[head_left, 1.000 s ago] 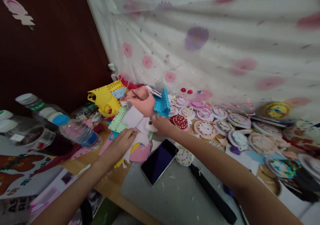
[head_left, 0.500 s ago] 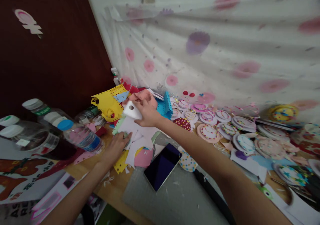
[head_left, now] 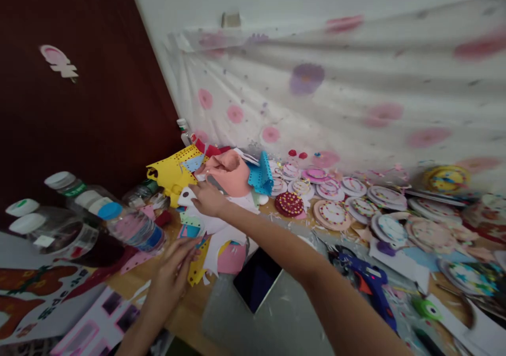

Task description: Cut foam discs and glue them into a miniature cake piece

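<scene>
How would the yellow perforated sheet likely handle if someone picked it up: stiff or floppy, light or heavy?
The yellow perforated sheet would probably flex or sag, since it already curls and has a cut-out at one end. It looks thin and is punched with holes, so likely light for its size. The light blue scrap lying on it might slide off.

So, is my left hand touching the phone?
Apart. The head view shows yellow paper and pink paper in the gap between your left hand and the phone.
</scene>
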The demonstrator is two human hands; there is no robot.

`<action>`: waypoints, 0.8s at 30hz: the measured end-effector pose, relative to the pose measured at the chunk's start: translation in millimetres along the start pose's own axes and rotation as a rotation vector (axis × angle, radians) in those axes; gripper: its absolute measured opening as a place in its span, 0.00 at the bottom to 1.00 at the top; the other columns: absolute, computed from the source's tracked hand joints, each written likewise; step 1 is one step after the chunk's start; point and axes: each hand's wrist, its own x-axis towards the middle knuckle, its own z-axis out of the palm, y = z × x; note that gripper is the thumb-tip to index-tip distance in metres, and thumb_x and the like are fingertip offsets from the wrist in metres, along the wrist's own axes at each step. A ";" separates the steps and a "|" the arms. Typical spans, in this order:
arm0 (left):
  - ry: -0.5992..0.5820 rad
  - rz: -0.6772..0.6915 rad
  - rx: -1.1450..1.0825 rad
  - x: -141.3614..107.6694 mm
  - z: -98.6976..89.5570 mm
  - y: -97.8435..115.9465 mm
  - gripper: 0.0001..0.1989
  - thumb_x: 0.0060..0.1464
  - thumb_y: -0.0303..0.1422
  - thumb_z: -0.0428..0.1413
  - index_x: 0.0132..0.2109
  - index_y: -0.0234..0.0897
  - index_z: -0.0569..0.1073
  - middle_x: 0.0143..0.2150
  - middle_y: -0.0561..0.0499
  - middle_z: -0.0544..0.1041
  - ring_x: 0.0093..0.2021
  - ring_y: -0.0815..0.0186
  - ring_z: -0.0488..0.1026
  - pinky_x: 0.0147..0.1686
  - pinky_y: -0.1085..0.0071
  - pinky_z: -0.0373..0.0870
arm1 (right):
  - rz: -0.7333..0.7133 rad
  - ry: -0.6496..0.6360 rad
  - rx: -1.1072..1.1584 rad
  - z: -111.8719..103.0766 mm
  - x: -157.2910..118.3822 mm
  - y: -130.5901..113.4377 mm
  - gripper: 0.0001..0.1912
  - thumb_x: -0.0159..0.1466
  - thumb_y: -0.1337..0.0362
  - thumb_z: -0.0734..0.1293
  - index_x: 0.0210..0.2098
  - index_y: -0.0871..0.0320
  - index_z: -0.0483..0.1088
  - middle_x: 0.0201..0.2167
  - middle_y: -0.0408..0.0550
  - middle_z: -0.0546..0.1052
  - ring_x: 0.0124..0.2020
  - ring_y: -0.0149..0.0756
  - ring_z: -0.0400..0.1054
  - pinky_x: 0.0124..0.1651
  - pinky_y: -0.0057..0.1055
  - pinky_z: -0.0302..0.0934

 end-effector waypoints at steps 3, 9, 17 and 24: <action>0.092 -0.178 -0.413 3.9 5.6 39.0 0.11 0.61 0.35 0.52 0.49 0.44 0.74 0.46 0.48 0.75 0.38 0.65 0.79 0.40 0.69 0.78 | -0.010 0.050 0.100 -28.9 -61.9 -13.1 0.17 0.68 0.72 0.59 0.56 0.65 0.61 0.51 0.57 0.72 0.48 0.34 0.69 0.55 0.31 0.62; -0.025 -0.352 -0.902 14.3 50.3 116.3 0.09 0.52 0.37 0.60 0.40 0.41 0.71 0.34 0.54 0.77 0.31 0.66 0.77 0.30 0.72 0.77 | 0.171 0.216 0.516 -62.9 -221.9 -42.2 0.13 0.62 0.73 0.65 0.47 0.58 0.71 0.38 0.47 0.75 0.36 0.32 0.71 0.40 0.27 0.67; -0.415 -0.388 -1.062 -3.2 111.7 170.0 0.10 0.55 0.41 0.58 0.36 0.40 0.68 0.30 0.55 0.74 0.29 0.67 0.75 0.27 0.73 0.74 | 0.424 0.663 0.440 -28.7 -326.8 -40.5 0.06 0.66 0.68 0.67 0.41 0.55 0.76 0.35 0.48 0.76 0.36 0.33 0.72 0.39 0.28 0.69; -0.187 0.043 -0.062 7.3 122.4 114.3 0.19 0.55 0.39 0.57 0.51 0.35 0.69 0.48 0.40 0.71 0.51 0.49 0.69 0.53 0.50 0.67 | 0.582 0.852 0.309 23.7 -378.9 -42.6 0.06 0.67 0.66 0.65 0.36 0.54 0.74 0.31 0.47 0.77 0.33 0.35 0.74 0.34 0.27 0.70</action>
